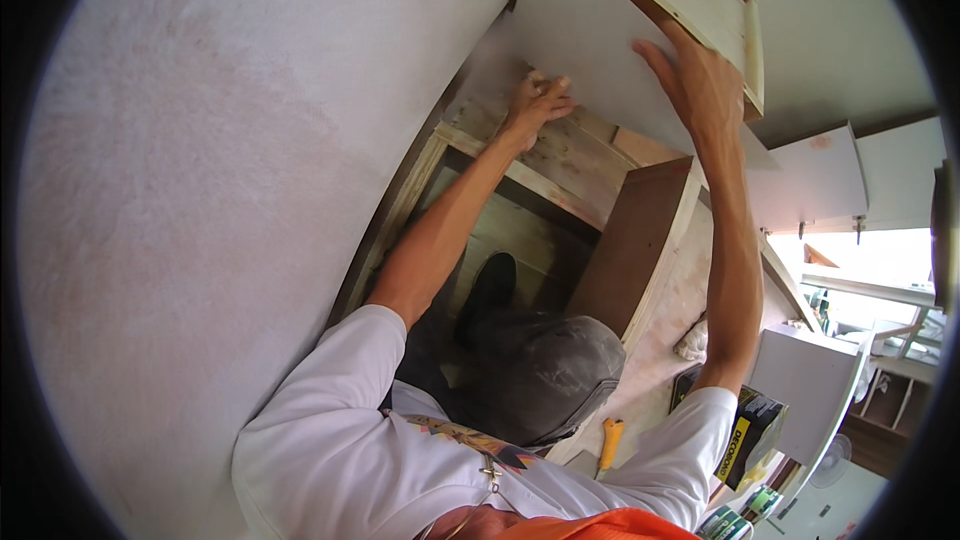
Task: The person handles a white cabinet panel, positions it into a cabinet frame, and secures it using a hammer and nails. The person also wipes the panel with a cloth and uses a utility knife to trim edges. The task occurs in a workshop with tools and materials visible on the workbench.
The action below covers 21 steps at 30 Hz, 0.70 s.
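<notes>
white panel (pixel 590 50) is resting against the wall above a wooden cabinet frame (pixel 560 165), the right hand (pixel 700 80) pressing flat on it with fingers spread, gripping nothing. the left hand (pixel 535 105) is bearing on the panel's lower edge, fingers curled. a yellow utility knife (pixel 609 443) is lying on the floor below.

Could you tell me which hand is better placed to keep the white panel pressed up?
Probably the right hand: its open palm lies flat on the white panel. The left hand is closed at the panel's lower edge.
</notes>
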{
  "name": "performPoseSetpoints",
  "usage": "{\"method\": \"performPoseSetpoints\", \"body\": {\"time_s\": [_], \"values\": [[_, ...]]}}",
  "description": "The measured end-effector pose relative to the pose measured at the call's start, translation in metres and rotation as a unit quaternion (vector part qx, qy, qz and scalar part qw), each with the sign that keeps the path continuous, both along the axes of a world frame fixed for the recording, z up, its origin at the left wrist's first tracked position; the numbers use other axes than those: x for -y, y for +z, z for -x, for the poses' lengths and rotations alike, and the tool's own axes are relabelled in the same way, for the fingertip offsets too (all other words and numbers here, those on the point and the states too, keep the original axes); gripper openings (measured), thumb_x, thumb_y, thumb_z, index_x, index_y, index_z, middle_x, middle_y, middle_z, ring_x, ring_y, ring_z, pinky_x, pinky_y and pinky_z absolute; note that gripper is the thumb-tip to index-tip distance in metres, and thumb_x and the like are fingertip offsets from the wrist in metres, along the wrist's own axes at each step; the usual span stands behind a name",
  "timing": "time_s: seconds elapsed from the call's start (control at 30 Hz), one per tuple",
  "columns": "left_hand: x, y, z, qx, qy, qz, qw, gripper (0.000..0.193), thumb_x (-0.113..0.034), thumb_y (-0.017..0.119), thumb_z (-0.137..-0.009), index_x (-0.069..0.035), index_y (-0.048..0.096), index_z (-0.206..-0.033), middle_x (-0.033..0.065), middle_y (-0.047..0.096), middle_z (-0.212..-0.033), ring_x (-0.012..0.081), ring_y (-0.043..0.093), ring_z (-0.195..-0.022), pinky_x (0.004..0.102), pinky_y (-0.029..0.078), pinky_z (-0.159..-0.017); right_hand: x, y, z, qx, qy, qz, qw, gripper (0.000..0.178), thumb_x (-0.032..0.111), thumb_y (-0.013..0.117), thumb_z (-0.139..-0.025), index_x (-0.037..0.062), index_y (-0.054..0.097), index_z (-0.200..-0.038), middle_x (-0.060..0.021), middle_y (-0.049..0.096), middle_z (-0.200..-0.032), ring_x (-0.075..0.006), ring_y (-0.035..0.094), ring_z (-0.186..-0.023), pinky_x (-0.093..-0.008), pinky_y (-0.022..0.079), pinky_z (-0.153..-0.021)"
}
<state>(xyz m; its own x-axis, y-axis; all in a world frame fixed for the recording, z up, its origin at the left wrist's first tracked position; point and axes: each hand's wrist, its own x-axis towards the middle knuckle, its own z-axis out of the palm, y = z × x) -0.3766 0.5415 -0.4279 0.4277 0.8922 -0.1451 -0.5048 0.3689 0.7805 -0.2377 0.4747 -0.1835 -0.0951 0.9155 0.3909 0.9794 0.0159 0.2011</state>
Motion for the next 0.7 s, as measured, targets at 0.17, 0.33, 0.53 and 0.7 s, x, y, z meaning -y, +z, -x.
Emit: {"method": "performPoseSetpoints", "body": {"time_s": [0.17,0.33,0.53,0.7], "values": [[-0.002,0.009,-0.013,0.026,0.058,-0.024,0.998,0.055,-0.028,0.074,-0.095,0.005,0.042,-0.123,0.0153,0.057,-0.110,0.0270,0.069,-0.099,0.0403,0.061,-0.092,0.003,-0.003,-0.002,0.013,0.007,-0.062,0.998,0.038,0.051,0.063,-0.096,0.0128,0.068,-0.100,-0.0120,0.069,-0.067,-0.0342,0.069,-0.064,-0.0445,0.052,-0.054],[-0.009,0.011,-0.017,0.002,0.044,-0.003,0.999,0.050,-0.028,0.074,-0.095,0.003,0.041,-0.116,0.0148,0.056,-0.109,0.0262,0.070,-0.094,0.0405,0.062,-0.090,-0.008,-0.004,-0.006,0.018,0.002,-0.059,0.998,0.037,0.050,0.064,-0.095,0.0139,0.070,-0.102,-0.0120,0.069,-0.066,-0.0337,0.070,-0.064,-0.0430,0.052,-0.053],[-0.025,-0.001,-0.016,-0.004,0.040,-0.009,0.999,0.055,-0.031,0.077,-0.093,0.002,0.041,-0.118,0.0155,0.055,-0.109,0.0262,0.070,-0.093,0.0408,0.062,-0.089,-0.018,-0.004,-0.003,0.013,-0.011,-0.050,0.999,0.038,0.050,0.065,-0.095,0.0135,0.071,-0.102,-0.0125,0.070,-0.068,-0.0342,0.070,-0.064,-0.0440,0.053,-0.055],[-0.028,-0.003,-0.018,-0.014,0.043,-0.009,0.999,0.060,-0.035,0.077,-0.093,0.001,0.039,-0.122,0.0162,0.054,-0.113,0.0271,0.070,-0.095,0.0412,0.061,-0.090,-0.022,-0.008,-0.007,0.007,0.005,-0.068,0.998,0.039,0.051,0.064,-0.095,0.0127,0.071,-0.101,-0.0138,0.070,-0.068,-0.0347,0.070,-0.064,-0.0442,0.054,-0.055]]}}
